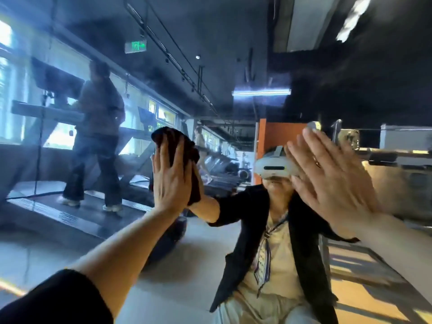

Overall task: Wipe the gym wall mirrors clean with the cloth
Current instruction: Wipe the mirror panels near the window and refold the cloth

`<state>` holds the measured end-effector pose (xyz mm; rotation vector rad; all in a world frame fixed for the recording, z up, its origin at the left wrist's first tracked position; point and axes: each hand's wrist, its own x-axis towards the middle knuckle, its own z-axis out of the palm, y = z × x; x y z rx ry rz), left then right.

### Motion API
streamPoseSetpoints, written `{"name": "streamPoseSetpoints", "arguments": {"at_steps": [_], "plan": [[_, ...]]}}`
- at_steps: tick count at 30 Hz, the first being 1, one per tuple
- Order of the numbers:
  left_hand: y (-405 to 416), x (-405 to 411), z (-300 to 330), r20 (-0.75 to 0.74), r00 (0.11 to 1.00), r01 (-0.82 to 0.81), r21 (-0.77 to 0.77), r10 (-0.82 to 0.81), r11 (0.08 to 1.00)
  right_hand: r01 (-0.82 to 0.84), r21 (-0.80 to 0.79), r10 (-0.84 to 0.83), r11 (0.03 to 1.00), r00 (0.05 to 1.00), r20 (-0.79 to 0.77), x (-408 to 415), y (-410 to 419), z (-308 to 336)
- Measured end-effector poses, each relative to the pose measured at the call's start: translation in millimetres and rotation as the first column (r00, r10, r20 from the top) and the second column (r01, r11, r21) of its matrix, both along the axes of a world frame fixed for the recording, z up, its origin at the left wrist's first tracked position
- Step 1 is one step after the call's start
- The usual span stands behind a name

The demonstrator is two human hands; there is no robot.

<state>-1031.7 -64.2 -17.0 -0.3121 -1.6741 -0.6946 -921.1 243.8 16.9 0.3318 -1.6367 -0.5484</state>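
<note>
My left hand (171,176): fingers straight, flat against the mirror (117,230), pressing the dark cloth (184,146) to the glass; the cloth shows above and right of my fingers. My right hand (332,181): fingers spread straight, palm toward the glass, holding nothing; a ring sits on one finger. Reflected in the mirror: my white headset (274,167), black jacket (236,206) and pale top; a person on a treadmill (77,206) at left; a green exit sign (135,46) above.
</note>
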Motion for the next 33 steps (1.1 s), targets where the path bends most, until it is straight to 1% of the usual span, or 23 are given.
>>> {"name": "streamPoseSetpoints", "arguments": {"at_steps": [2,4,8,10,12,15,17,19,21,23,24,25,26,28,31,32,33], "plan": [[-25.2,-7.6,37.1,0.025,0.999,-0.032,0.057,0.03,0.998,0.069,-0.089,-0.069,0.994,0.998,0.001,-6.5,1.1,21.6],[-39.7,-11.7,59.6,0.018,0.999,-0.037,0.088,0.035,0.995,0.08,-0.142,-0.081,0.987,0.997,-0.001,-13.8,-2.2,24.9],[-21.0,-16.7,83.5,-0.026,0.999,-0.021,0.221,0.027,0.975,0.052,-0.133,-0.058,0.99,0.997,-0.048,-18.7,-3.6,17.5],[8.8,-9.5,97.1,-0.08,0.996,-0.016,0.236,0.035,0.972,0.073,-0.131,-0.078,0.989,0.996,-0.037,-18.8,-1.3,18.4],[49.0,2.8,116.9,-0.184,0.983,0.027,0.135,-0.002,0.99,0.091,-0.134,-0.096,0.987,0.995,-0.028,-19.9,0.4,19.0],[123.2,30.7,143.7,-0.346,0.932,0.095,-0.043,-0.104,0.995,0.102,-0.128,-0.107,0.987,0.994,-0.03,-23.3,0.5,17.6],[167.7,50.9,147.6,-0.361,0.919,0.099,-0.177,-0.158,0.979,0.087,-0.137,-0.093,0.987,0.995,-0.035,-21.9,1.1,17.5],[190.1,61.2,143.7,-0.315,0.926,0.117,-0.29,-0.21,0.95,0.05,-0.143,-0.056,0.988,0.997,-0.043,-18.6,1.8,16.2],[183.0,62.0,135.9,-0.308,0.924,0.106,-0.367,-0.228,0.924,0.0,-0.113,-0.004,0.994,0.999,-0.039,-16.3,6.3,12.5],[157.2,48.6,122.7,-0.347,0.921,0.024,-0.404,-0.178,0.914,-0.011,-0.042,0.01,0.999,1.0,-0.012,-11.9,20.4,8.5],[139.7,38.8,115.0,-0.351,0.926,-0.01,-0.39,-0.139,0.921,0.007,-0.006,-0.007,1.0,1.0,-0.005,-7.7,30.7,6.6],[121.5,29.4,106.7,-0.341,0.935,-0.03,-0.345,-0.095,0.938,0.036,0.014,-0.036,0.999,0.999,-0.003,-2.9,42.0,3.2],[103.5,21.3,99.4,-0.318,0.946,-0.039,-0.286,-0.057,0.957,0.062,0.01,-0.062,0.998,0.998,-0.006,1.6,51.1,-1.6],[81.1,12.8,92.9,-0.264,0.964,-0.033,-0.174,-0.014,0.984,0.083,-0.054,-0.084,0.995,0.996,-0.017,7.6,59.1,-15.2],[101.2,22.1,101.6,-0.214,0.977,-0.006,-0.007,0.005,1.0,0.085,-0.138,-0.089,0.987,0.996,-0.022,2.7,51.9,-32.5],[118.7,30.8,103.6,-0.222,0.975,0.005,-0.001,-0.005,1.0,0.084,-0.148,-0.087,0.985,0.996,-0.018,1.3,50.9,-34.6],[138.8,39.6,101.7,-0.25,0.968,0.013,-0.05,-0.025,0.999,0.08,-0.152,-0.084,0.985,0.996,-0.017,1.0,51.2,-35.4]]}}
